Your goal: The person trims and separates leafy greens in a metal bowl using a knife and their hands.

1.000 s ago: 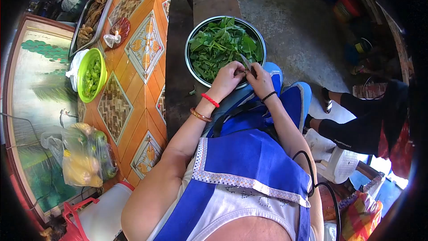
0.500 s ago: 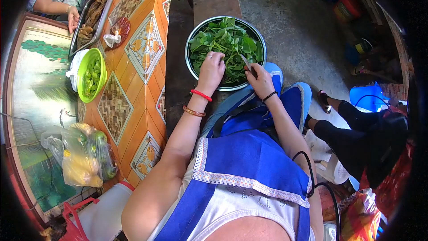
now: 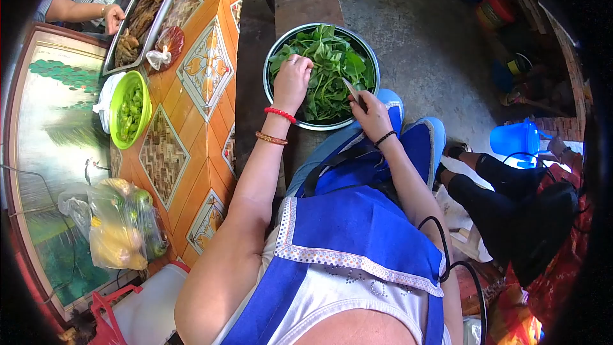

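Observation:
A metal basin (image 3: 271,92) full of leafy greens (image 3: 332,64) sits in front of my knees. Over its left side, my left hand (image 3: 294,80) has its fingers closed in a pinch at the greens, fingertips partly hidden. My right hand (image 3: 372,116), at the lower right rim, is closed round the handle of a small knife (image 3: 350,88). The knife's blade points up and left over the greens, apart from my left hand.
On the tiled table (image 3: 207,70) at left are a tray of brown food (image 3: 143,19), a green bowl of cut vegetables (image 3: 131,108), a tied bag (image 3: 167,48) and bagged produce (image 3: 118,227). A co-worker's hand (image 3: 113,18) touches the tray. Another person sits right, near a blue bucket (image 3: 516,138).
My left hand has moved up and left over the basin; my right hand with the knife barely moves. The tray and co-worker's hand have shifted right and up. The blue bucket has moved left.

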The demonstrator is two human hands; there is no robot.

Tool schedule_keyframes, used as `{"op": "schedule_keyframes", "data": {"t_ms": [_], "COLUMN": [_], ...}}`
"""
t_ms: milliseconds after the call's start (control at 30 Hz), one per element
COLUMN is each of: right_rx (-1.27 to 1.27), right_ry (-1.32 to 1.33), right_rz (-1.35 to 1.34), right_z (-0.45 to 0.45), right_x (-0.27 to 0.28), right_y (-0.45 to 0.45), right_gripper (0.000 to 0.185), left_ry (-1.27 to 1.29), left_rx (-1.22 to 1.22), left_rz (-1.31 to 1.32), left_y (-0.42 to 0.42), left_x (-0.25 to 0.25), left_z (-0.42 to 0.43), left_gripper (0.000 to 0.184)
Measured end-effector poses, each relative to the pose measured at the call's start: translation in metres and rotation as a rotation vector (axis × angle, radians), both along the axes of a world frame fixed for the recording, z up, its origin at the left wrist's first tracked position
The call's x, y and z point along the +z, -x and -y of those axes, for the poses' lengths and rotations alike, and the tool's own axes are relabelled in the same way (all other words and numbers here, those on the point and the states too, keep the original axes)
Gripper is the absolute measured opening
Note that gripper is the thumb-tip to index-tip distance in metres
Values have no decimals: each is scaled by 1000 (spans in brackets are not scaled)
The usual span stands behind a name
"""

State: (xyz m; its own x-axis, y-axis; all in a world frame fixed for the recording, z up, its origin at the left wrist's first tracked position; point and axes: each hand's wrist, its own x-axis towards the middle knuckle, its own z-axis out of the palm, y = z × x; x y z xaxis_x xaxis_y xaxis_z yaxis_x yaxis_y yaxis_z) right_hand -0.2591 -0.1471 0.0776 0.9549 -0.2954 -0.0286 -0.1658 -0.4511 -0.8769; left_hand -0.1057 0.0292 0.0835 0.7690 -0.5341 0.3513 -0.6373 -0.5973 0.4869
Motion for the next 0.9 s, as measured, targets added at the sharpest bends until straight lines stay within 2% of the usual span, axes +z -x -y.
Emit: {"op": "schedule_keyframes", "data": {"t_ms": [233,367,467,733,833,900], "right_rx": [18,-6,-2,-36,-93,-90], "right_ry": [32,30,12,5,-94,15], "right_rz": [3,15,34,49,61,237], "right_z": [0,0,0,-6,-10,-11], "right_x": [-7,-7,-7,9,13,7], "right_y": [-3,-1,-1,-3,-5,-5], "right_gripper": [27,27,27,24,25,25], "left_ry": [-13,-30,5,225,233,206], "left_rx": [-29,-6,-59,-91,-228,-320], "left_rz": [92,35,-87,-122,-162,-210], "left_y": [-4,-9,-10,19,35,46], "left_x": [-5,-9,1,56,52,40], "left_z": [-4,-1,-3,7,17,23], "left_gripper": [14,14,14,8,10,10]}}
